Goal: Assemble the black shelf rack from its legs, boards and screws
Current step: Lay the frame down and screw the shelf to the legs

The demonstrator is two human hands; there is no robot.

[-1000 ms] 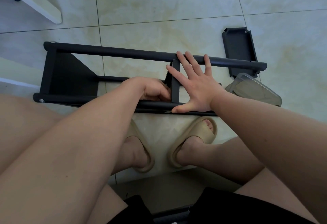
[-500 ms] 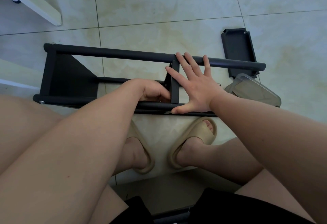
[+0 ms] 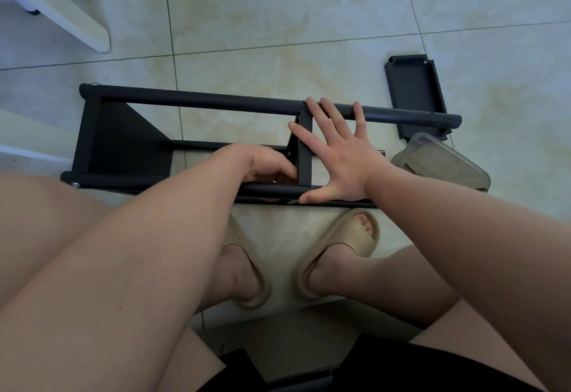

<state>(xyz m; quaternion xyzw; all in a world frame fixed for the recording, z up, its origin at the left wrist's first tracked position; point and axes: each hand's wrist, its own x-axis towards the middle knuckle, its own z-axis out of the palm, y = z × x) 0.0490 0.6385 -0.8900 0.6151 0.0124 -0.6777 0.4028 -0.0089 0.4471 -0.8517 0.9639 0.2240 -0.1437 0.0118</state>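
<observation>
— How was the right hand [image 3: 336, 156] set?
— Flat and spread wide, palm down on the rack [image 3: 88, 132]. Its fingertips lay over the far leg [image 3: 216, 102], and the thumb lay along the near leg [image 3: 154, 182]. The forefinger crossed the upturned edge of the middle board [image 3: 305, 150].
— And the left hand [image 3: 265, 166]?
— Curled, and tucked in just left of that middle board, between the two legs. Its fingertips were hidden behind the board's edge, so I couldn't tell whether it pinched anything.
— Where was the rack itself?
— On its side on the tiled floor [image 3: 247, 36], right in front of the person's knees, with the legs running left to right. An end board [image 3: 123, 141] closed the left end, and a screw head [image 3: 75, 185] showed at its near corner.
— Anything around it?
— A loose board [image 3: 414, 91] lay flat on the floor at the right, with the far leg's right end crossing its near part. A clear plastic piece [image 3: 441, 159] sat just nearer than that. The person's sandals [image 3: 336, 249] stood close by the near leg. A white furniture leg [image 3: 61, 5] crossed the top left corner.
</observation>
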